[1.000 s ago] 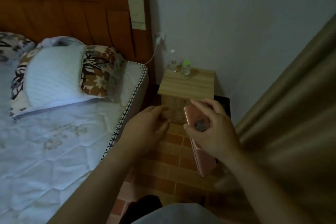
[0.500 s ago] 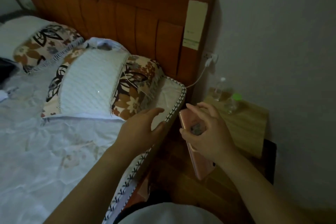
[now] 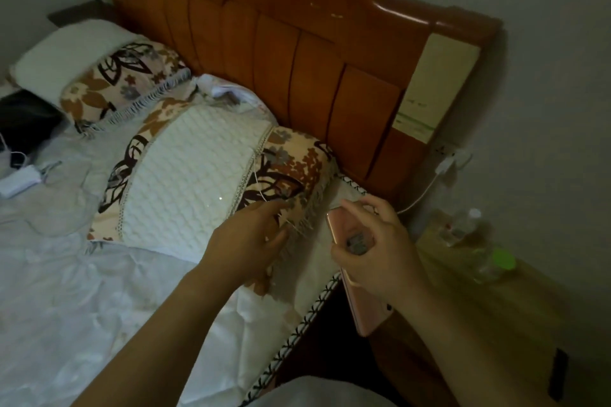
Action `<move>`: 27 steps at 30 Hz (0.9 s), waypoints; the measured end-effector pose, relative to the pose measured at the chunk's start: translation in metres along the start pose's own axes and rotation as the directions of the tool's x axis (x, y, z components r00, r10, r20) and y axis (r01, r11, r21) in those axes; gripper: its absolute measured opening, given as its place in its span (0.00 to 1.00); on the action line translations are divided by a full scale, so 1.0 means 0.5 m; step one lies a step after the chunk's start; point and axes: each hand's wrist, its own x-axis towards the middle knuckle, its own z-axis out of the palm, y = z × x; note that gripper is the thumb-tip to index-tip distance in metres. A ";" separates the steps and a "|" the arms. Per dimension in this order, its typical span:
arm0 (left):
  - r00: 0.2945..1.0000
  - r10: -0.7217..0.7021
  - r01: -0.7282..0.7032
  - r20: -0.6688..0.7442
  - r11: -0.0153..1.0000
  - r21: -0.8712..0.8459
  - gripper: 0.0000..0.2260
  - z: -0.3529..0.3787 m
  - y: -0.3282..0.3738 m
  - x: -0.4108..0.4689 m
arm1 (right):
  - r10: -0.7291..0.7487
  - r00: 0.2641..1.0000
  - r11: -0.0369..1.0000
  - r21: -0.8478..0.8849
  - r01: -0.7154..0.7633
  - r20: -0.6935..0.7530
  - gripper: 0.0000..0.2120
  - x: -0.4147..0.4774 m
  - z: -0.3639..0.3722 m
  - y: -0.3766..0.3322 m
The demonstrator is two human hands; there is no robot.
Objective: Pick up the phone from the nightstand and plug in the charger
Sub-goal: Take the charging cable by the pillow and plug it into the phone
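My right hand (image 3: 377, 251) grips a pink phone (image 3: 365, 311), held upright over the gap between the bed and the wooden nightstand (image 3: 515, 317). A white charger plug (image 3: 448, 163) sits in a wall socket beside the headboard, and its thin white cable (image 3: 418, 198) runs down behind my right hand. A thin white strand (image 3: 259, 188) lies across the flowered pillow (image 3: 198, 182). My left hand (image 3: 248, 238) rests open on that pillow's fringed right end, fingers spread near the strand. The cable's free end is hidden.
Two clear bottles (image 3: 463, 225), one with a green cap (image 3: 502, 258), stand on the nightstand by the wall. A second pillow (image 3: 99, 76) lies further left. A white power bank (image 3: 18, 180) with cables lies on the sheet at far left. The wooden headboard (image 3: 297, 59) backs the bed.
My view has swung left and closer to the bed. My left hand has moved from the mattress edge onto the pillow's end. My right hand still holds the phone.
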 end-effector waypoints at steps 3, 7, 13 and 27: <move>0.997 -0.069 0.068 -0.040 0.998 -0.017 0.17 -0.006 -0.020 0.081 | -0.035 0.996 0.999 0.020 0.033 0.081 0.31 0.118 0.012 0.023; 0.980 -0.180 0.178 -0.086 0.984 -0.032 0.17 -0.012 -0.041 0.196 | -0.100 0.980 0.995 0.028 0.097 0.174 0.30 0.278 0.018 0.050; 0.950 -0.290 0.289 -0.112 0.957 -0.029 0.17 -0.007 -0.083 0.346 | -0.160 0.943 0.987 0.033 0.157 0.291 0.30 0.469 0.038 0.092; 0.832 -0.547 0.547 -0.092 0.837 -0.031 0.16 0.101 -0.265 0.531 | -0.212 0.809 0.967 -0.002 0.254 0.548 0.32 0.763 0.250 0.220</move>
